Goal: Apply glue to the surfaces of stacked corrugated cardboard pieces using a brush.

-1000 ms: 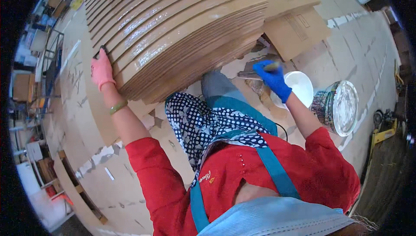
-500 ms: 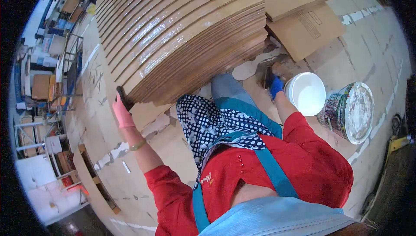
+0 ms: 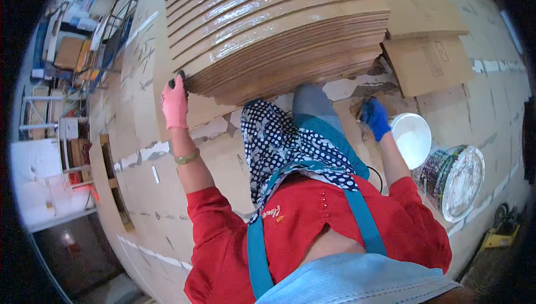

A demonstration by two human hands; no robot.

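A tall stack of brown cardboard sheets point(image 3: 290, 58) lies in front of me, its near edges fanned out in steps. Wet, glossy streaks shine on the upper faces. At the stack's near left corner is my left hand point(image 3: 176, 103), in a pink glove with dark fingertips, its fingers closed on the corner of a sheet. My right hand point(image 3: 374, 117), in a blue glove, is curled low beside the white bucket point(image 3: 412, 139), over a brownish patch on the floor. Whatever it grips is hidden by the glove.
Flat cardboard pieces point(image 3: 429, 63) lie right of the stack. A paint-smeared drum point(image 3: 463, 184) stands beyond the bucket. A metal rack point(image 3: 114, 30) and boxes stand far left, and a long wooden piece point(image 3: 111, 184) lies on the floor. Yellow equipment point(image 3: 498, 240) sits at lower right.
The view has swung, so the stack and buckets appear farther right. My left hand stays at the stack's corner. My right hand remains by the bucket, with more of the blue glove showing.
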